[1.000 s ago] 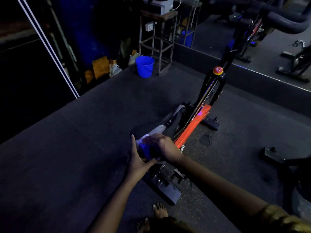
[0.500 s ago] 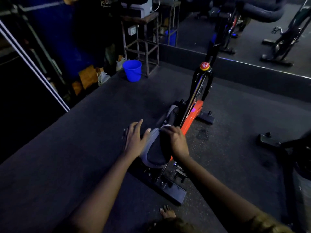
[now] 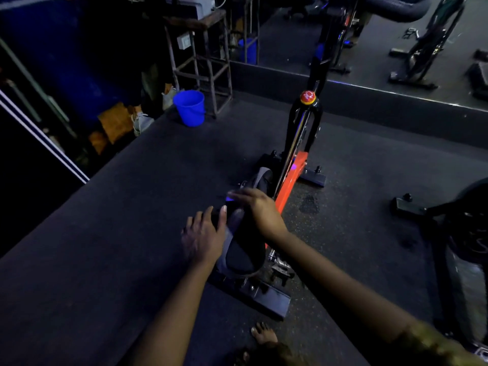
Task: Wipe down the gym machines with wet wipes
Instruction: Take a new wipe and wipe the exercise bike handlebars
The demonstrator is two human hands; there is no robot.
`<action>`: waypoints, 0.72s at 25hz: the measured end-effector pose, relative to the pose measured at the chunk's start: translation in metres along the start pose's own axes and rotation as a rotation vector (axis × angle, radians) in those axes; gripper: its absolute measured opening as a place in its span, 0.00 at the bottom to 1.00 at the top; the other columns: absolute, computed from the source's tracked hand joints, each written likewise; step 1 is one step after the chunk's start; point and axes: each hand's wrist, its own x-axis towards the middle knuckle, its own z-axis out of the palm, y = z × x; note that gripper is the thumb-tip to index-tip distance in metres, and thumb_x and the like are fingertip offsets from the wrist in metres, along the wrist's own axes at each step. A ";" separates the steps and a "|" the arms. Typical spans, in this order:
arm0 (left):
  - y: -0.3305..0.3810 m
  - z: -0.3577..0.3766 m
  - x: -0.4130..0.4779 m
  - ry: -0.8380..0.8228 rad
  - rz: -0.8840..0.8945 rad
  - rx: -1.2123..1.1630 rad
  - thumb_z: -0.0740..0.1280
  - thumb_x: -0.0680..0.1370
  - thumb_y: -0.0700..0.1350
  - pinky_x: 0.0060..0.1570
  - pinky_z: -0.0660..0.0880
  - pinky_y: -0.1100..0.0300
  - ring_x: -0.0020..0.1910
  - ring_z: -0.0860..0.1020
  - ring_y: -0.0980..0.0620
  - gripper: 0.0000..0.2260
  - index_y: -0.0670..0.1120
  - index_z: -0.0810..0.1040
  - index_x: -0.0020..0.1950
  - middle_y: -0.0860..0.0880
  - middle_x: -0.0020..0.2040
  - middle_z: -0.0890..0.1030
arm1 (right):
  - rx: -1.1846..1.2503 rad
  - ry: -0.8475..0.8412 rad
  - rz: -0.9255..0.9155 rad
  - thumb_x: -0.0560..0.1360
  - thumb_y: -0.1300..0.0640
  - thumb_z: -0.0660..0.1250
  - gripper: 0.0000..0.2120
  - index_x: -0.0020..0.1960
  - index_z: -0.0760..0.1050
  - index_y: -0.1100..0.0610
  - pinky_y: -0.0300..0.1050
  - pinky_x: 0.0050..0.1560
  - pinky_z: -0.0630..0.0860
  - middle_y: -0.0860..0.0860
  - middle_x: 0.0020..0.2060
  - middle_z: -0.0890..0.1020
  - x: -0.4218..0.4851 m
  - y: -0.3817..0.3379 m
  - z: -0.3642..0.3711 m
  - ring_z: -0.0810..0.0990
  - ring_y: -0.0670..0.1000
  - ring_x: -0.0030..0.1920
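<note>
Head view, dim light: a bike with an orange frame stands on the dark floor, running from the middle of the picture toward 1 o'clock. Its black saddle lies just below the middle, nose pointing to 12 o'clock.

The left hand lies flat against the saddle's 9 o'clock side, fingers straight and spread apart, thumb up along the saddle edge. The right hand reaches over the saddle's nose from 3 o'clock, palm down. Its fingers are stretched out toward 9 o'clock, close together and blurred. A small bluish patch shows under those fingertips, but I cannot tell whether it is a wipe or whether the fingers pinch it.

At 6 o'clock of the saddle sits the bike's rear base bar, with a pedal between the two. A bare foot stands on the floor just below the bar. A red knob tops the black post at 1 o'clock of the saddle. A damp-looking spot marks the floor at 3 o'clock of the frame.

A blue bucket stands at 11 o'clock, well apart from the bike, beside a metal stand. Part of another machine shows at the 3 o'clock edge, and more bikes at 1 o'clock.
</note>
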 end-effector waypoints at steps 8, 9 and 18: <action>-0.001 -0.001 -0.001 0.001 0.015 -0.062 0.34 0.71 0.67 0.56 0.66 0.51 0.61 0.71 0.46 0.41 0.50 0.76 0.66 0.49 0.63 0.77 | -0.533 -0.584 -0.409 0.79 0.59 0.53 0.18 0.63 0.74 0.65 0.51 0.65 0.66 0.62 0.62 0.74 0.071 0.043 -0.008 0.74 0.60 0.62; -0.002 -0.001 0.000 -0.007 0.018 -0.057 0.33 0.70 0.67 0.57 0.66 0.51 0.62 0.71 0.47 0.41 0.51 0.75 0.67 0.49 0.64 0.76 | -0.554 -0.567 -0.431 0.80 0.59 0.50 0.19 0.63 0.74 0.65 0.51 0.67 0.65 0.62 0.63 0.74 0.074 0.047 -0.018 0.74 0.60 0.62; -0.001 0.000 0.000 -0.023 0.006 -0.044 0.34 0.69 0.68 0.57 0.66 0.50 0.62 0.71 0.47 0.42 0.51 0.75 0.66 0.50 0.64 0.76 | -0.458 -0.180 -0.340 0.74 0.56 0.53 0.20 0.50 0.81 0.63 0.44 0.46 0.76 0.59 0.47 0.82 0.082 0.076 -0.040 0.82 0.58 0.46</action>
